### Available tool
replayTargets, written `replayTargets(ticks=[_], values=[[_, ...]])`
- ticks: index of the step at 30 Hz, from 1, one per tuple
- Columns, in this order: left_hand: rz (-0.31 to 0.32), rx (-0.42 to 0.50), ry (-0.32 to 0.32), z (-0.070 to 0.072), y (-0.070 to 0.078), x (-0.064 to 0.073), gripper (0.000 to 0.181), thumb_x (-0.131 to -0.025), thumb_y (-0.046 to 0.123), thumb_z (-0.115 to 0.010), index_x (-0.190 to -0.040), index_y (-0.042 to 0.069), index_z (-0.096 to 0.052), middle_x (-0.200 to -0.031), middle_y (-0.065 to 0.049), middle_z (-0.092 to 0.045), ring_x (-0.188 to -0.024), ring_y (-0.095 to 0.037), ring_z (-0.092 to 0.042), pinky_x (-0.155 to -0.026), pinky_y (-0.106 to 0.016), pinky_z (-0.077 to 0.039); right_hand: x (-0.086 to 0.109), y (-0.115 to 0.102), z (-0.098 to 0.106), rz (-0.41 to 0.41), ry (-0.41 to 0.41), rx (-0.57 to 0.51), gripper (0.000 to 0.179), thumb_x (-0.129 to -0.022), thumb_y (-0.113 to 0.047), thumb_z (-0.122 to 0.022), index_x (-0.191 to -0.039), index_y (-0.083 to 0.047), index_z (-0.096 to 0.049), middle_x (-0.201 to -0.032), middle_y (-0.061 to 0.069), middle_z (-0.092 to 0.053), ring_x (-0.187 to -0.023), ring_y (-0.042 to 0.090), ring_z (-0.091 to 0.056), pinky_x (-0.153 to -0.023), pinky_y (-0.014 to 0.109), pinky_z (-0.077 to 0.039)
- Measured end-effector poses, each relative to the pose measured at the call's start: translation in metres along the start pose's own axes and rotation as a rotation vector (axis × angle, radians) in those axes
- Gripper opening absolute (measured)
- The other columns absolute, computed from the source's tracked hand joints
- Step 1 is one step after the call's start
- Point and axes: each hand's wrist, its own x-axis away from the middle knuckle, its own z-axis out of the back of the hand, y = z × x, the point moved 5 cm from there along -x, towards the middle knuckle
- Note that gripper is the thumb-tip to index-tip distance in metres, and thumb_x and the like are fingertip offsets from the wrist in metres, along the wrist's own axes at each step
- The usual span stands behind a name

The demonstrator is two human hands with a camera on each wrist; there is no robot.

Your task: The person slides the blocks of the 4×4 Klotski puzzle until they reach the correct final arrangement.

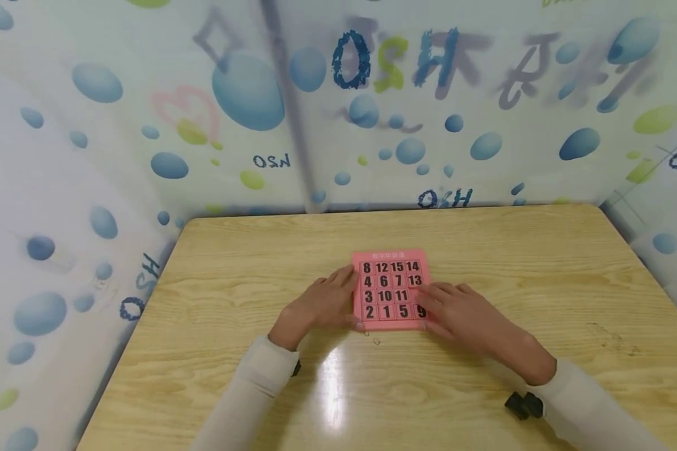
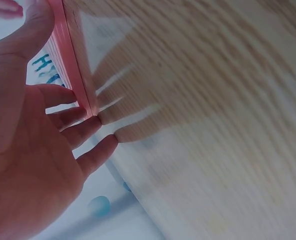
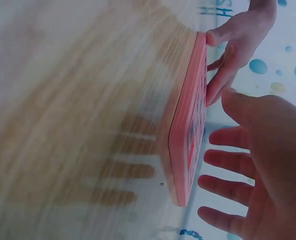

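Observation:
A pink sliding number puzzle (image 1: 385,288) lies flat on the table, its black-numbered tiles set in a raised frame. My left hand (image 1: 324,300) rests along its left side, thumb at the near left corner. In the left wrist view, the spread fingertips (image 2: 93,122) of that hand meet the puzzle's pink edge (image 2: 73,55). Over the puzzle's right side, my right hand (image 1: 462,313) reaches in, its fingers hiding part of the right column of tiles. The right wrist view shows those fingers (image 3: 228,186) apart and nearly straight beside the frame.
The light wood table (image 1: 231,263) runs back to a wall covering (image 1: 338,144) patterned with blue and green drops. Dark stains (image 1: 612,338) mark the tabletop at the right. A black device (image 1: 523,405) sits at the right wrist, by a pale sleeve (image 1: 587,410).

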Motion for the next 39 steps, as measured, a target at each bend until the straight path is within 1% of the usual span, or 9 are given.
replayTargets(ticks=[3, 8, 14, 24, 39], values=[[-0.001, -0.007, -0.002, 0.000, 0.000, -0.001, 0.116, -0.080, 0.067, -0.067, -0.160, 0.007, -0.008, -0.167, -0.012, -0.006, -0.153, -0.027, -0.013, -0.118, -0.049, -0.027, 0.006, -0.005, 0.001, 0.040, 0.008, 0.026, 0.044, -0.099, -0.038, -0.059, -0.135, -0.012, -0.063, -0.137, 0.009, -0.060, -0.127, 0.032, -0.055, -0.099, 0.056, -0.046], [-0.008, -0.004, 0.006, 0.000, 0.001, 0.000, 0.116, -0.080, 0.067, -0.067, -0.160, 0.006, -0.010, -0.167, -0.013, -0.007, -0.153, -0.028, -0.014, -0.118, -0.050, -0.027, 0.013, -0.011, 0.001, 0.066, 0.018, 0.045, 0.036, -0.099, -0.039, -0.058, -0.124, -0.017, -0.070, -0.129, 0.004, -0.066, -0.122, 0.029, -0.058, -0.095, 0.054, -0.049], [-0.011, 0.008, 0.018, 0.000, 0.002, 0.001, 0.114, -0.081, 0.065, -0.069, -0.160, 0.005, -0.011, -0.167, -0.012, -0.008, -0.153, -0.028, -0.014, -0.118, -0.052, -0.027, 0.017, -0.012, -0.001, 0.074, 0.027, 0.060, 0.036, -0.098, -0.041, -0.059, -0.121, -0.017, -0.072, -0.127, 0.004, -0.066, -0.120, 0.028, -0.059, -0.095, 0.053, -0.049], [-0.017, 0.022, 0.024, 0.001, 0.002, 0.002, 0.114, -0.081, 0.061, -0.071, -0.160, 0.005, -0.011, -0.167, -0.012, -0.009, -0.152, -0.027, -0.015, -0.117, -0.052, -0.028, 0.014, -0.009, -0.003, 0.040, 0.027, 0.037, 0.039, -0.098, -0.041, -0.060, -0.126, -0.017, -0.070, -0.132, 0.005, -0.064, -0.122, 0.030, -0.058, -0.096, 0.055, -0.048], [-0.013, 0.025, 0.018, 0.000, 0.002, 0.001, 0.113, -0.082, 0.061, -0.070, -0.160, 0.005, -0.010, -0.167, -0.013, -0.008, -0.153, -0.028, -0.013, -0.118, -0.052, -0.026, 0.005, -0.001, -0.005, -0.045, -0.013, 0.012, 0.042, -0.099, -0.037, -0.058, -0.133, -0.013, -0.065, -0.141, 0.009, -0.058, -0.128, 0.033, -0.054, -0.100, 0.058, -0.045]])
